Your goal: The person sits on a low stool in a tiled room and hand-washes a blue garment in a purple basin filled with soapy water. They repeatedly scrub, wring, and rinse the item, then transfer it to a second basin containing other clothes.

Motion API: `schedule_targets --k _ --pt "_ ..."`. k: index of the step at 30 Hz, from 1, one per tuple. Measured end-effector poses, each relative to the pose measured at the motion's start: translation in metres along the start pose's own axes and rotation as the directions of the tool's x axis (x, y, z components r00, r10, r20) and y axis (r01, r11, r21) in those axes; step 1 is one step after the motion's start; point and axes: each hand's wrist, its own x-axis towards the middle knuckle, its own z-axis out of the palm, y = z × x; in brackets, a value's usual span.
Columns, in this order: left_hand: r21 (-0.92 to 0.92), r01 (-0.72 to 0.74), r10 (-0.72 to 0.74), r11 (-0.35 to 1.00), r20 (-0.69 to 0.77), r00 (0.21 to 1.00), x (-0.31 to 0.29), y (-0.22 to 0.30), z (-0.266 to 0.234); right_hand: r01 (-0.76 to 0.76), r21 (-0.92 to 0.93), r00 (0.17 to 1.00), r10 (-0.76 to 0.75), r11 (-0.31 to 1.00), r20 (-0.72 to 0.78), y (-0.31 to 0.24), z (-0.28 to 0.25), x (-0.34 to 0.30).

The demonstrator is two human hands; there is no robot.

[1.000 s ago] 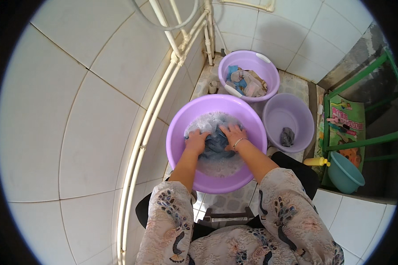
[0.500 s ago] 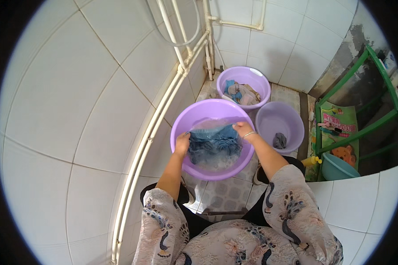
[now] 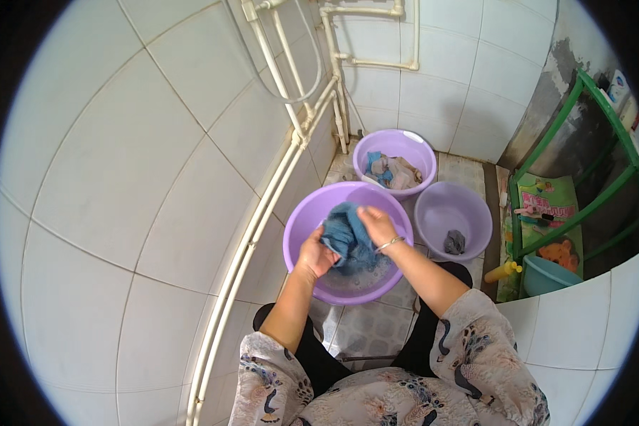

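A wet blue garment (image 3: 344,231) is bunched up between my hands over a large purple basin (image 3: 302,221). My left hand (image 3: 317,255) holds the garment's left side, palm turned partly up. At its upper right, my right hand (image 3: 378,226), with a bracelet at the wrist, grips the cloth with bent fingers. The garment's lower part hangs down to the sudsy water (image 3: 366,277) in the basin. Folds hide some of my fingertips.
Behind stands a purple basin (image 3: 426,153) with several clothes (image 3: 397,170). A paler basin (image 3: 468,206) at right holds a grey cloth (image 3: 454,242). Further right are a green rack (image 3: 582,160), a yellow bottle (image 3: 500,272) and a teal basin (image 3: 547,275). Pipes (image 3: 277,174) run along the left wall.
The garment was stretched wide between my hands, low in the basin. Now it is gathered into a bunch and raised, with my hands closer together. The view has shifted slightly.
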Motion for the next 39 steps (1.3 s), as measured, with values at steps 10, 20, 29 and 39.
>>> schedule_targets --k 10,20,29,39 --pt "0.213 -0.041 0.099 0.976 -0.273 0.957 0.038 -0.033 -0.047 0.255 -0.249 0.777 -0.044 0.934 0.628 0.002 0.008 -0.039" --pt "-0.072 -0.219 0.209 0.973 -0.125 0.970 0.006 0.013 0.018 0.063 -0.460 0.914 0.134 0.886 0.383 0.063 -0.019 0.009" --pt "-0.313 -0.222 0.264 0.924 0.099 0.959 -0.019 0.026 0.061 0.153 -0.437 0.816 0.137 0.886 0.562 0.086 0.032 -0.002" --pt "-0.319 -0.323 0.279 0.891 -0.178 0.944 -0.036 0.068 0.018 -0.391 0.090 0.891 0.351 0.916 0.289 -0.001 0.005 -0.008"
